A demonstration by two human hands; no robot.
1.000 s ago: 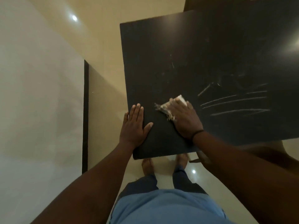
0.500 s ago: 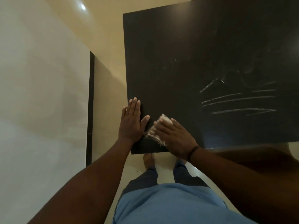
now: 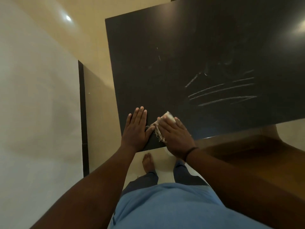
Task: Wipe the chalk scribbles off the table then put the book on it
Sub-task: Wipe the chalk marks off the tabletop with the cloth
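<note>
Wiping stroke: right hand (image 3: 175, 136), fingers flat, presses the cloth (image 3: 166, 119) at the table (image 3: 165, 47) near corner beside the flat, bracing left hand (image 3: 136, 128); firm overlapping passes should reach the chalk scribbles (image 3: 221, 90) well right; no book visible.

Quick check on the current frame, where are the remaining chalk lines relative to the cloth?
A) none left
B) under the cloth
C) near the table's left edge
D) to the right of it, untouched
D: the chalk lines sit on the table well to the right of the cloth, which the right hand presses down near the front left corner.
</note>
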